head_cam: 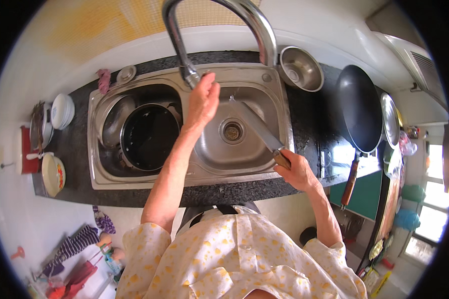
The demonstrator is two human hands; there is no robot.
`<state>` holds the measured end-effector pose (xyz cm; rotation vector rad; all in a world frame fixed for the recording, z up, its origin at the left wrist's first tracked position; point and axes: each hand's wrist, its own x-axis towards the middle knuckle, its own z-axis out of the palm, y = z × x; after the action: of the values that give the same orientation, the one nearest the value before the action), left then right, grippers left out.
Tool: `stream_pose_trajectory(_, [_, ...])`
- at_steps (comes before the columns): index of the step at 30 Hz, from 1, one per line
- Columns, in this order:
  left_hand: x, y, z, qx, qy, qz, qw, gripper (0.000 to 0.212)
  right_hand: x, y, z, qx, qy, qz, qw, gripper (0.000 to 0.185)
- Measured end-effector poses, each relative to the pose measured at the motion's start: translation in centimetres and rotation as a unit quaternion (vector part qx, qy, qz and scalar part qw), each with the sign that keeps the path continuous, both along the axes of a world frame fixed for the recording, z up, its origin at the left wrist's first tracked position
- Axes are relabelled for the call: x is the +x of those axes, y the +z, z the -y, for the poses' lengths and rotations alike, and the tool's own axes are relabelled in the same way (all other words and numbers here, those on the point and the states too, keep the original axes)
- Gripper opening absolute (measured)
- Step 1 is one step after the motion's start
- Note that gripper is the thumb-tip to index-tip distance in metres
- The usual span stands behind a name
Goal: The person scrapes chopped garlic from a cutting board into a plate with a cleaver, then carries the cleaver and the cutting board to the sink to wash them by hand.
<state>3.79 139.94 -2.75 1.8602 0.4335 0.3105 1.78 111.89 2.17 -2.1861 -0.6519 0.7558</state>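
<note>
My left hand [204, 101] reaches up to the base of the curved chrome faucet [267, 33]. Its fingers are curled at the faucet lever, which they mostly hide. In my right hand [297, 170] is the wooden handle of a kitchen knife [256, 125]. The long, broad blade slants up and left across the right basin [217, 153], above and beside the drain [232, 130]. A small splash of water shows at the blade's far end. Filling much of the left basin [106, 164] are a dark round pan [149, 138] and a metal bowl [116, 116] partly behind it.
A steel bowl [301, 69] stands right of the sink. Farther right, a black wok [360, 108] leans, its wooden handle [350, 183] sticking out past the counter edge. Stacked white bowls [63, 111] and an enamel pot [53, 175] line the left end. A pink cloth [104, 80] lies behind the sink.
</note>
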Motion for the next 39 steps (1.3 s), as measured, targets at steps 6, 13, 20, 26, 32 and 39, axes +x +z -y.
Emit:
stream_pose_trajectory(6, [-5.6, -1.3, 0.2, 0.186, -0.058, -0.094, 0.976, 0.036, -1.5, -2.9, 0.2, 0.078, -0.073, -0.203, 0.973, 0.019])
stream_pose_trajectory(13, [-14.2, -0.8, -1.7, -0.002, 0.09, -0.157, 0.983, 0.034, -3.7, -1.4, -4.8, 0.082, 0.002, -0.186, 0.979, 0.015])
stream_pose_trajectory(20, [-24.1, 0.5, -5.5, -0.311, 0.243, -0.07, 0.916, 0.026, -9.1, 0.1, -16.7, 0.147, 0.058, -0.463, 0.872, 0.017])
stream_pose_trajectory(26, [-31.8, 1.1, -11.0, -0.316, 0.296, -0.026, 0.901, 0.025, -14.5, -2.3, -28.1, 0.135, 0.062, -0.522, 0.84, 0.02])
stream_pose_trajectory(32, [-36.2, 1.2, -14.4, -0.305, 0.351, -0.022, 0.885, 0.024, -17.4, -3.7, -33.2, 0.088, 0.026, -0.539, 0.837, 0.019])
stream_pose_trajectory(39, [-37.9, 1.7, -17.3, -0.3, 0.377, 0.032, 0.876, 0.022, -20.1, -3.8, -38.0, 0.049, 0.075, -0.515, 0.853, 0.038])
